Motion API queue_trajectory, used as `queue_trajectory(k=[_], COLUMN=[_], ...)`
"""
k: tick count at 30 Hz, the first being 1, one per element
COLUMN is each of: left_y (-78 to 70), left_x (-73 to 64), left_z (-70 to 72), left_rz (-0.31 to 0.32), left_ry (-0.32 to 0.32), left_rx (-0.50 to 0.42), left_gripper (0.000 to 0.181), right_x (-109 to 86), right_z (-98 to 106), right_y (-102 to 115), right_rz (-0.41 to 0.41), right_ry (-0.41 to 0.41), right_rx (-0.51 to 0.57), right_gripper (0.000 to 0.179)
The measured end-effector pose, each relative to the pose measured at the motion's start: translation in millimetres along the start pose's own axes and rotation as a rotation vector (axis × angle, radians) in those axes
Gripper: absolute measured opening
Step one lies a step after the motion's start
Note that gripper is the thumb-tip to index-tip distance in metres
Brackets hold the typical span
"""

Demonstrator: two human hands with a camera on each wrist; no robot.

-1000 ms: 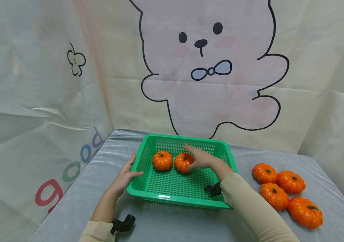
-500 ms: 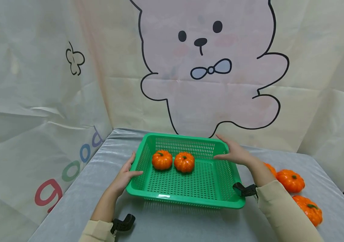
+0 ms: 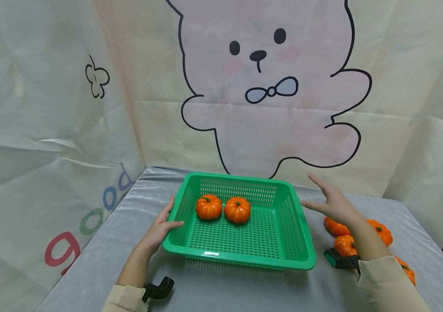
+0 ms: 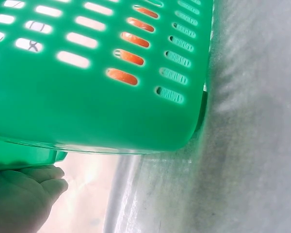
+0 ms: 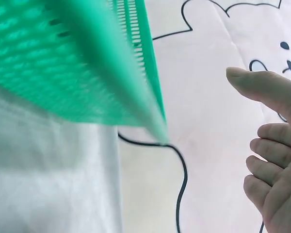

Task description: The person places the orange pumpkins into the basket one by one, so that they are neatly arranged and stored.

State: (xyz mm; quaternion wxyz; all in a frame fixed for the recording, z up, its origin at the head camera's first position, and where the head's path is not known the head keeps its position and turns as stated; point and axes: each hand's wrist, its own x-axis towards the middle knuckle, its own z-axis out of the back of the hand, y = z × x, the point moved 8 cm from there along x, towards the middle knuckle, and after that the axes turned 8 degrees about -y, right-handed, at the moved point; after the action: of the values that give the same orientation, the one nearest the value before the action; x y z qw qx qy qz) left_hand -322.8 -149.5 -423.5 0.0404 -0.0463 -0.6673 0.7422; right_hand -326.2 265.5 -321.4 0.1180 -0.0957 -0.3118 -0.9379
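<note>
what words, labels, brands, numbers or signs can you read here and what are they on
"good": on the left wall sheet, one red, one green, one blue and one purple letter, running up the sheet.
Pale patch on the front rim of the green basket: too small to tell whether it bears text.
Orange pumpkins: no lettering visible.

Basket (image 3: 240, 258): on the table (image 3: 221, 292), before the backdrop (image 3: 268, 134).
In the basket: left pumpkin (image 3: 208, 208) and right pumpkin (image 3: 237, 211) — just beside each other, toward the back left.
Left hand (image 3: 160, 227): at the basket's left rim, thumb over it.
Right hand (image 3: 336, 204): right of the basket — apart from its rim.
Loose pumpkins (image 3: 336, 226): four on the table, right of the basket, partly behind the right forearm (image 3: 373, 242).
</note>
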Motion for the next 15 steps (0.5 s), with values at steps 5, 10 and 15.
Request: queue_trajectory(k=[5,10,15], left_y=[0.3,-0.1,-1.1], left_x=[-0.3,-0.6,-0.2], left_z=[-1.3,-2.0,-0.9], left_rz=[0.005,0.011,0.003], left_ry=[0.003,0.014,0.014], left_rx=[-0.011,-0.023,-0.019], left_gripper=[0.086,0.086,0.087], right_x=[-20.1,-40.7,-56.6], right_z=[5.2,8.5,14.2], right_y=[-19.7,-37.2,-47.1], right_rz=[-0.067,-0.192,-0.248], right_ry=[-0.053,-0.088,-0.130], right_rx=[-0.021,-0.029,-0.018], right_gripper=[0.094,0.097,0.098])
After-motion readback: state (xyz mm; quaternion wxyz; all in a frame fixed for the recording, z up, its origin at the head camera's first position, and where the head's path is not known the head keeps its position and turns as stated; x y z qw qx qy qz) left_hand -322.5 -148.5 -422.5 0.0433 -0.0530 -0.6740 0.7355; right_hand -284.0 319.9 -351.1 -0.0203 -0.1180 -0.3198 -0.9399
